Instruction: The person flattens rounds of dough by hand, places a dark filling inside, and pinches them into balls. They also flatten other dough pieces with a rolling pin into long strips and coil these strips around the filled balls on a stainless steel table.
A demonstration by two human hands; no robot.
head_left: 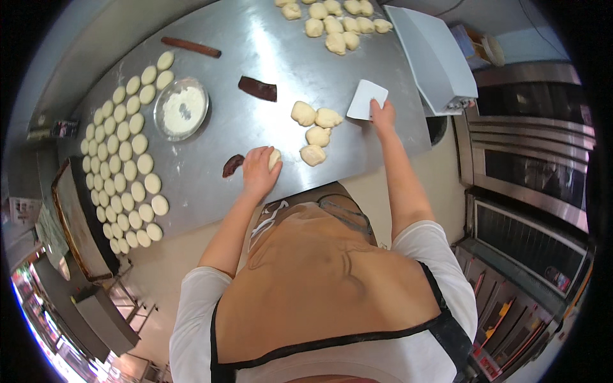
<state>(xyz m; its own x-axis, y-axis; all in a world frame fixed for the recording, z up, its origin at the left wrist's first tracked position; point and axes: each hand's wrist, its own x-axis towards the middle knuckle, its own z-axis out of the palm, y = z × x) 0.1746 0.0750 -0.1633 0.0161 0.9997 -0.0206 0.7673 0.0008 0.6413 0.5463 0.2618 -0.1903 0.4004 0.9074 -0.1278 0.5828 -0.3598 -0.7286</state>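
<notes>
My left hand is curled round a pale dough piece near the table's front edge; part of the dough is hidden by the fingers. Beside that hand lies a small dark red-brown piece. At the right, my right hand grips a white flat dough scraper by its edge, just above or on the tabletop; I cannot tell which. Between my hands sits a short group of dough lumps. A larger dark red-brown strip lies farther back, its kind unclear.
Rows of flat dough rounds cover the left of the steel table. Next to them stand a metal bowl of flour and a wooden rolling pin. More dough lumps lie at the back; a pale machine borders the right.
</notes>
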